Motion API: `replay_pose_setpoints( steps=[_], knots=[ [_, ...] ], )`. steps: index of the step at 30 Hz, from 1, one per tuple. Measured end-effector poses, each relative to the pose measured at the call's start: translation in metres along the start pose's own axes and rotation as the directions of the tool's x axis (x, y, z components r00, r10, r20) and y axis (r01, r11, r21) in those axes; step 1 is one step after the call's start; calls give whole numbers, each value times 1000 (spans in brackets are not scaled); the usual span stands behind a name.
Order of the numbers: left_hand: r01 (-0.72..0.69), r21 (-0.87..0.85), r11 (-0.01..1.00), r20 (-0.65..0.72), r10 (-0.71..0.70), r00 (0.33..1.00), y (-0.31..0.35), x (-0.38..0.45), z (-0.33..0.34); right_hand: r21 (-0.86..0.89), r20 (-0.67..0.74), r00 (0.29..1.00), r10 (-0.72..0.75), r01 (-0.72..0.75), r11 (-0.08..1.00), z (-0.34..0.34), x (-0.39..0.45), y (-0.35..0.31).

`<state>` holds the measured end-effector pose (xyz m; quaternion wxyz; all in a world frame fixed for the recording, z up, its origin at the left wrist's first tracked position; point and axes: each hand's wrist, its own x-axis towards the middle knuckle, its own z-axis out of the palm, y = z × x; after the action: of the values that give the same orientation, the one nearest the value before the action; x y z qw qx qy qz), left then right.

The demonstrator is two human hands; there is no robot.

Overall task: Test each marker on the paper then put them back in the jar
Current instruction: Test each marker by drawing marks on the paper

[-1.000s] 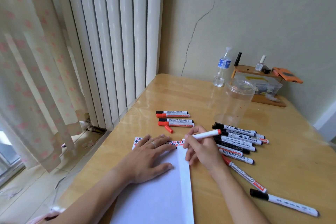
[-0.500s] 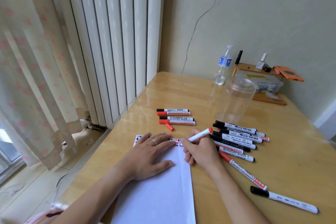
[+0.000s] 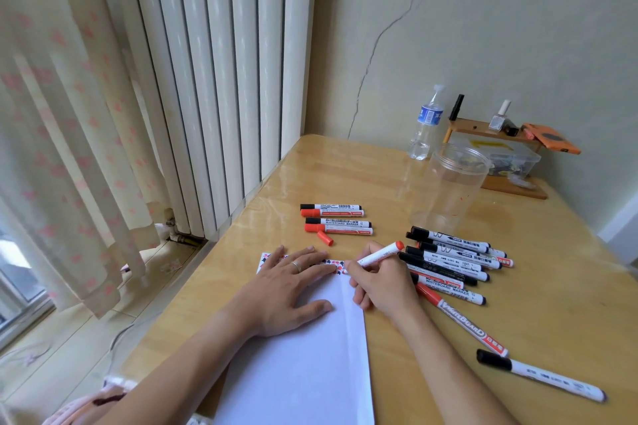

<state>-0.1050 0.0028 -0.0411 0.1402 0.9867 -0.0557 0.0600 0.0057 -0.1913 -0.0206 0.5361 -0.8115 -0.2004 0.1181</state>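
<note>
The right hand (image 3: 383, 286) pinches a red-ended marker (image 3: 379, 255) in a writing hold, its barrel slanting up to the right and its tip down at the far edge of the paper (image 3: 310, 355), where a row of small red and black marks (image 3: 333, 263) runs across. The left hand (image 3: 286, 290) lies flat on the sheet with fingers spread, pinning it to the table (image 3: 518, 304). This looks like the testing step for one marker, with most of the job still ahead: the clear jar (image 3: 448, 186) stands far right of the paper and appears empty, a heap of markers (image 3: 455, 262) lies just right of the writing hand, and four more (image 3: 336, 220) sit in a neat row beyond the paper, perhaps already tested. A loose red cap (image 3: 325, 238) lies near that row. The next move likely calls for lifting the tip, fetching that cap and pressing it on, then setting the marker aside or in the jar.
</note>
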Motion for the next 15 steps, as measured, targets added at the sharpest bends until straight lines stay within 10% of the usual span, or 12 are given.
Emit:
replay_pose_setpoints(
  steps=[15],
  knots=[
    [-6, -3, 1000, -17, 6, 1000, -2, 0, 2, -18, -11, 1000, 24, -24, 1000, -1, -3, -5]
  ],
)
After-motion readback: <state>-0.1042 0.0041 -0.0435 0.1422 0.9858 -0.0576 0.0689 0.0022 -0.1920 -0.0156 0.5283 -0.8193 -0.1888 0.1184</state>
